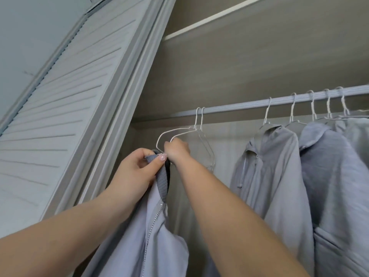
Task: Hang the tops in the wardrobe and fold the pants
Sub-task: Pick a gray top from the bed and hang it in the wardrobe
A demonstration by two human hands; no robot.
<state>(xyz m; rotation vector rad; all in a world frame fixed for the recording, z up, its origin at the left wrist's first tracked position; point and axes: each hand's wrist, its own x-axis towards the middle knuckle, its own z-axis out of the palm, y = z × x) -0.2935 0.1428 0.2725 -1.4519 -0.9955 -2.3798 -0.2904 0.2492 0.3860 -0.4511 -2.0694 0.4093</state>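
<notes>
A home wardrobe: louvred door, hanging rail, grey tops on wire hangers.

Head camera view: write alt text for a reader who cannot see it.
Both hands work a grey zip-up top onto an empty wire hanger on the wardrobe rail: the left hand pinches its ribbed collar, the right hand grips the hanger's shoulder. Further right, several grey tops already hang; a louvred door stands left.
</notes>
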